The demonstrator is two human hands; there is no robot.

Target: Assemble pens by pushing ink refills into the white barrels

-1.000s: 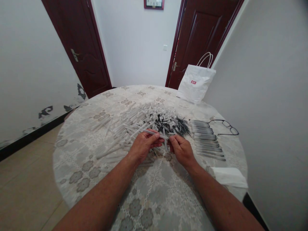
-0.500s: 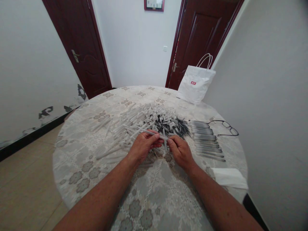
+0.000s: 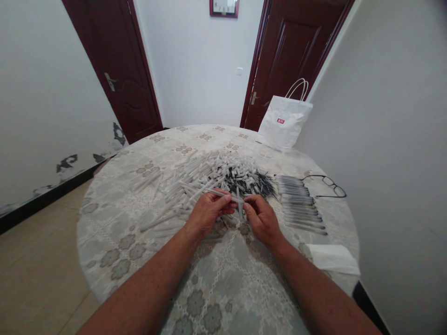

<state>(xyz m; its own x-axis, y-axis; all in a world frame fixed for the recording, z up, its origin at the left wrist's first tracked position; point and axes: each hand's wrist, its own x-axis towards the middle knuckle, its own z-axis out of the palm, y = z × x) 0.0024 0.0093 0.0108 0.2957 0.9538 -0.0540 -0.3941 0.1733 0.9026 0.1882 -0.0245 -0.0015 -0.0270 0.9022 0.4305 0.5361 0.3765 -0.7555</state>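
Your left hand [image 3: 208, 211] pinches a slim pale tube [image 3: 234, 198] between thumb and fingers, just on the near side of a sprawling heap of pale tubes [image 3: 206, 179] on the cloth-covered desk [image 3: 223, 288]. Your right hand [image 3: 261, 218], fingers curled narrow, meets the tube's right end on the heap's near right side; whether its fingertips grip anything cannot be told. A short pale piece [image 3: 240, 212] crosses the held tube between your hands, near the heap's front edge. Black slender pieces [image 3: 260, 184] bunch at the heap's right side. Farther right of the heap, dark-tipped pens [image 3: 302, 204] lie in a row, with black-framed glasses [image 3: 334, 185] beyond them. A white paper bag [image 3: 284, 122] stands behind the heap, to its right.
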